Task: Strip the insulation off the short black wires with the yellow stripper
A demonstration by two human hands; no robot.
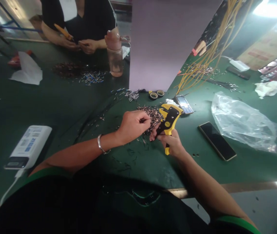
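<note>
My right hand (pixel 173 142) is closed round the handles of a yellow and black wire stripper (pixel 169 120), its head pointing up and away from me. Just left of the tool, my left hand (pixel 135 125) has its fingers pinched together over a heap of short copper-coloured pieces (pixel 153 113). Whatever sits in that pinch is too small to make out. Thin dark scraps (pixel 126 162) lie on the green table near my left forearm.
Beyond the heap are two tape rolls (pixel 157 94), a keypad phone (pixel 184 104) and a pale upright panel (pixel 157 45). A smartphone (pixel 217 141) and plastic bag (pixel 243 123) lie right, a power bank (pixel 30 146) left. Across the table, a person's hands (pixel 88 46) work near a bottle (pixel 115 55).
</note>
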